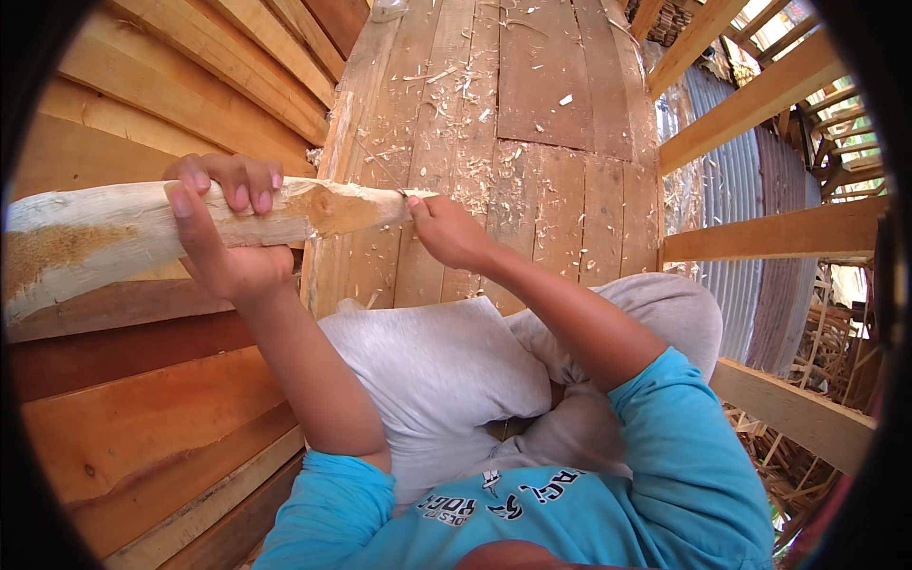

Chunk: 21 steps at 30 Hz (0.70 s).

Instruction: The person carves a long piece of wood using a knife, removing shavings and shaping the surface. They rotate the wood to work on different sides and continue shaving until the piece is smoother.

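A thick piece of pale, stripped wood [332,209] lies sideways in front of me, running off toward the left rim. Brown patches mark its surface, and it narrows to a shaved tip on the right. My left hand [233,228] is wrapped around its middle, thumb on the near side and fingers over the far side. At the narrow tip, my right hand [448,233] is closed, its thumb pressed beside a small dark band. A thin dark line [378,163] runs up and left from there; whether it is cord or wire I cannot tell. My right fingers are mostly hidden.
Pale shavings [465,85] litter the plank floor [570,209]. Sawn boards [152,408] rise on the left. A wooden railing [769,233] stands on the right, with corrugated metal sheets [731,171] beyond. My legs [427,370] are folded below the wood.
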{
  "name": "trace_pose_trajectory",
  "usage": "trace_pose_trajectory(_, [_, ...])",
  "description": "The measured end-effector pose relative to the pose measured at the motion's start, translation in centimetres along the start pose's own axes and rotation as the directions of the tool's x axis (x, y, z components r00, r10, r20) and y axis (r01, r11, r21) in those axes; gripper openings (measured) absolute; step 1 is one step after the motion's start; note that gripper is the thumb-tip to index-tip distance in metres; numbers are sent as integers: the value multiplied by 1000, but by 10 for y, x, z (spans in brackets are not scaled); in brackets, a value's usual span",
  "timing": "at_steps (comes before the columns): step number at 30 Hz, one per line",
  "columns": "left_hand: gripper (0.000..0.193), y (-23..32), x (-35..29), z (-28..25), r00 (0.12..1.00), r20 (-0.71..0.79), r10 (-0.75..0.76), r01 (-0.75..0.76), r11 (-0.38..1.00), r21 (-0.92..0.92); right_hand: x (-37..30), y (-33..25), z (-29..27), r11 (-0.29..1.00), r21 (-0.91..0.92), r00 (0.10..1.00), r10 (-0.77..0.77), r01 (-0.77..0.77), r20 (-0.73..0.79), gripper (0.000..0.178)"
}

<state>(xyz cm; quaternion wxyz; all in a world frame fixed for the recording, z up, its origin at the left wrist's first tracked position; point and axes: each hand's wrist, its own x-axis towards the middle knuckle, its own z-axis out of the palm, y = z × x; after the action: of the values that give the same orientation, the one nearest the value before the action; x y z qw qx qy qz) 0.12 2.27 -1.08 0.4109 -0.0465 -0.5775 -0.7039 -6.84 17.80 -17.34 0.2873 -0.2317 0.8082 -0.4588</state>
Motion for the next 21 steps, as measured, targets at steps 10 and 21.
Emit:
trace_pose_trajectory(10, [26,3,-1,7,999,-25,-23,23,1000,13,5,14,-6,974,182,988,121,-137,97,50])
trace_pose_trajectory(21, [20,-2,5,-17,918,392,61,26,977,-214,1,8,-31,960,101,948,236,-262,212,54])
